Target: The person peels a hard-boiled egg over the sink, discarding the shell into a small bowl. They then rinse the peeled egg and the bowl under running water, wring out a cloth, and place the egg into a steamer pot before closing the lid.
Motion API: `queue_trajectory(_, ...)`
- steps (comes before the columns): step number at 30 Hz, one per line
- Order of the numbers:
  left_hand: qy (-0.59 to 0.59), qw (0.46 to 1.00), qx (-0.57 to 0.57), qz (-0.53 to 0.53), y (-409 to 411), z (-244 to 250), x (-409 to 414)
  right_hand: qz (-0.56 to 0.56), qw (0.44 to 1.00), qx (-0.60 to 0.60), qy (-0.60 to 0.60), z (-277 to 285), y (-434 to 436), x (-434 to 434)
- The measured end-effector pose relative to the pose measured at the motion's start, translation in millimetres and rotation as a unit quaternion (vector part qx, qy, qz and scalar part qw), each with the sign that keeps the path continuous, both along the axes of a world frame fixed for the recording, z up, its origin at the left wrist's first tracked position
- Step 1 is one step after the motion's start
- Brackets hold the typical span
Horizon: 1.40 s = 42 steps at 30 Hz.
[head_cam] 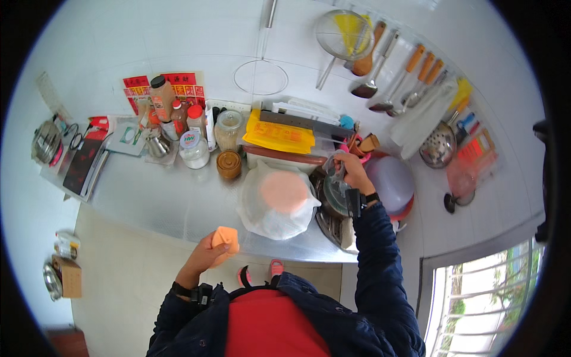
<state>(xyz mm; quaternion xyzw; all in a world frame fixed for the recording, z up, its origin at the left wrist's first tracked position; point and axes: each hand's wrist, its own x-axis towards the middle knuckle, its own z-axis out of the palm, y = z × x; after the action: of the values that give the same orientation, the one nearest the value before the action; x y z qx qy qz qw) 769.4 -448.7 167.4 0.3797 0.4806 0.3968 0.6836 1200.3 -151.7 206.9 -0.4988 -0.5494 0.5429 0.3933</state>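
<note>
My left hand (211, 255) is closed around a folded orange cloth (226, 241), in front of the counter's near edge. My right hand (352, 170) reaches over the counter's right part, its fingers on a crumpled clear plastic bag (335, 166). Below that bag is a dark pan with a glass lid (334, 194), partly hidden by my right wrist. Between my hands a bowl covered by a translucent white plastic bag (276, 223) stands on the metal counter (147, 196); something round and pinkish shows through it.
Seasoning jars (194, 149) and a lidded brown pot (229, 164) line the back. A yellow packet (280, 134) lies on a box behind the bagged bowl. At right are a purple basin (390, 183) and hanging utensils (415, 58). An induction cooker (82, 167) sits far left.
</note>
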Motion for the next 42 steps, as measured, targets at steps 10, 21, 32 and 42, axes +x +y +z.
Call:
queue_trajectory(10,-0.062,0.987,0.011,0.148,12.3,-11.6,35.1,-0.143,0.849,0.163,-0.482,-89.4,181.2,48.1)
queue_trajectory(21,-0.019,0.984,-0.028,0.173,25.0,7.6,34.7,-0.028,0.849,0.129,-0.512,-92.5,155.4,-5.8)
queue_trajectory(32,-0.014,0.977,-0.007,0.211,11.4,-9.7,35.8,-0.178,0.888,0.175,-0.387,-89.7,166.2,-15.4)
queue_trajectory(42,-0.039,0.984,0.013,0.173,29.3,45.4,32.2,0.257,0.938,0.165,-0.165,8.0,0.8,-128.1)
